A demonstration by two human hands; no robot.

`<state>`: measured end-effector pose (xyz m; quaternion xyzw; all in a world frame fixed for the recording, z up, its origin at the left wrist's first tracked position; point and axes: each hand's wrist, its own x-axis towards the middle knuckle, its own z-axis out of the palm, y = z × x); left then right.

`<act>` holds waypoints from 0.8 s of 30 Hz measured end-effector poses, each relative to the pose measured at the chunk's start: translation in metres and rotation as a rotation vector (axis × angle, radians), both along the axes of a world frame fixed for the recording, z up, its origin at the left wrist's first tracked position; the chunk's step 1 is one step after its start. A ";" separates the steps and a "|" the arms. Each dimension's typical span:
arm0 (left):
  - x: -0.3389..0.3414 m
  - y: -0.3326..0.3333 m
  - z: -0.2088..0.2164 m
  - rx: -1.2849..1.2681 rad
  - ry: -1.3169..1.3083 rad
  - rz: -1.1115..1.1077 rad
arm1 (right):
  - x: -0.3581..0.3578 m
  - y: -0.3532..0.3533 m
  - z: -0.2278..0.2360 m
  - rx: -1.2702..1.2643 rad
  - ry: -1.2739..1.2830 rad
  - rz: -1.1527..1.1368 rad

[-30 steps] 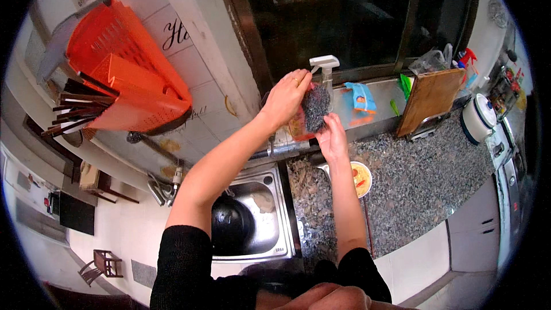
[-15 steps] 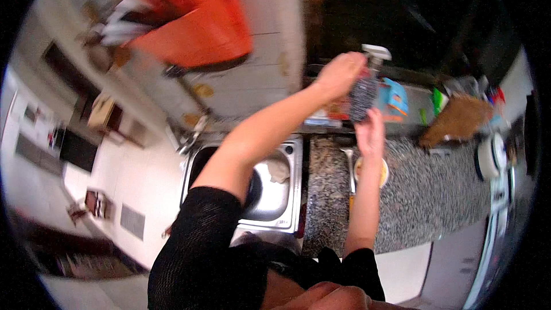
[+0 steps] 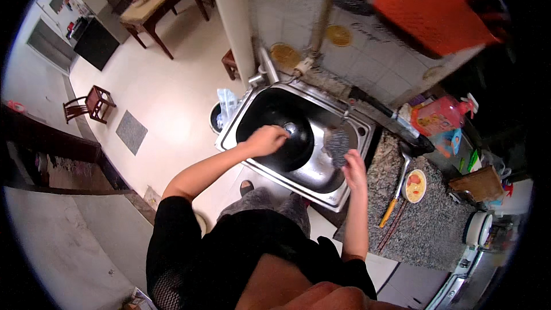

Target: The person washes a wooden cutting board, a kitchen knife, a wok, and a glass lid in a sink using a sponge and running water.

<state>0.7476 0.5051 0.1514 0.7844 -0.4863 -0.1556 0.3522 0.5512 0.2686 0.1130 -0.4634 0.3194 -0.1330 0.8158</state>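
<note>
Over the sink (image 3: 340, 200), my right hand (image 3: 356, 173) grips a dark grey, shaggy scouring pad (image 3: 337, 150) between thumb and fingers. A pale, brownish lump partly behind the pad is hard to make out. My left hand (image 3: 266, 141) is above a round black pan (image 3: 275, 159) in the sink, its fingers curled together with nothing visible in them. A bright glint shows on the pan beside the fingertips. Behind the counter, a pink bottle with a white pump top (image 3: 442, 117) stands apart from both hands.
On the granite counter (image 3: 433, 235) are a yellow-handled spatula (image 3: 396, 198), chopsticks (image 3: 392, 229) and a bowl of yellowish food (image 3: 414, 186). A tap (image 3: 267, 66) rises behind the sink. An orange container (image 3: 427, 8) hangs on the wall. A bin (image 3: 217, 116) stands left of the sink.
My left hand has left the pump bottle and come down left to the pan. My right hand has lowered the scouring pad from the bottle to the sink. The view has swung left.
</note>
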 end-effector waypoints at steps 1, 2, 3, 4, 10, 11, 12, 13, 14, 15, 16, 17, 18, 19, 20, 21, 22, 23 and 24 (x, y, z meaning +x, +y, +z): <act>0.013 0.028 -0.012 0.053 0.012 0.123 | 0.016 0.023 -0.019 0.002 0.083 0.037; 0.030 0.054 -0.039 -0.007 0.067 0.224 | 0.032 0.044 -0.036 0.013 0.105 0.049; 0.046 0.069 -0.038 0.010 0.166 0.298 | 0.046 0.060 -0.050 0.019 0.123 0.047; 0.062 0.076 -0.035 -0.016 0.244 0.351 | 0.056 0.072 -0.059 0.082 0.131 0.095; 0.159 0.013 -0.072 -0.423 -0.221 0.417 | 0.077 0.119 -0.083 0.097 0.236 0.103; 0.168 0.006 -0.083 -0.359 -0.165 0.390 | 0.077 0.121 -0.079 0.034 0.286 0.077; 0.172 0.001 -0.096 -0.285 -0.106 0.359 | 0.077 0.122 -0.079 -0.016 0.289 0.074; 0.176 0.000 -0.109 -0.212 -0.047 0.332 | 0.078 0.121 -0.079 -0.068 0.293 0.077; 0.174 0.000 -0.111 -0.235 -0.102 0.343 | 0.075 0.117 -0.082 -0.079 0.304 0.080; 0.172 0.003 -0.109 -0.157 -0.091 0.392 | 0.077 0.115 -0.084 -0.085 0.311 0.085; 0.170 0.006 -0.107 -0.078 -0.079 0.443 | 0.079 0.113 -0.083 -0.067 0.333 0.065; 0.170 0.010 -0.105 -0.003 -0.074 0.494 | 0.081 0.108 -0.089 -0.130 0.342 0.097; 0.172 0.018 -0.101 -0.070 -0.075 0.486 | 0.082 0.100 -0.099 -0.192 0.348 0.129; 0.172 0.027 -0.097 -0.088 -0.054 0.390 | 0.084 0.093 -0.110 -0.256 0.354 0.166; 0.169 0.033 -0.098 -0.239 -0.141 0.373 | 0.091 0.091 -0.120 -0.401 0.264 0.181; 0.167 0.037 -0.098 -0.388 -0.233 0.353 | 0.096 0.086 -0.131 -0.561 0.286 0.217; 0.158 0.047 -0.099 -0.343 -0.217 0.411 | 0.101 0.081 -0.141 -0.722 0.306 0.259; 0.143 0.060 -0.096 -0.290 -0.203 0.463 | 0.107 0.077 -0.152 -0.875 0.321 0.298; 0.126 0.077 -0.089 -0.236 -0.194 0.510 | 0.112 0.068 -0.164 -0.914 0.467 0.399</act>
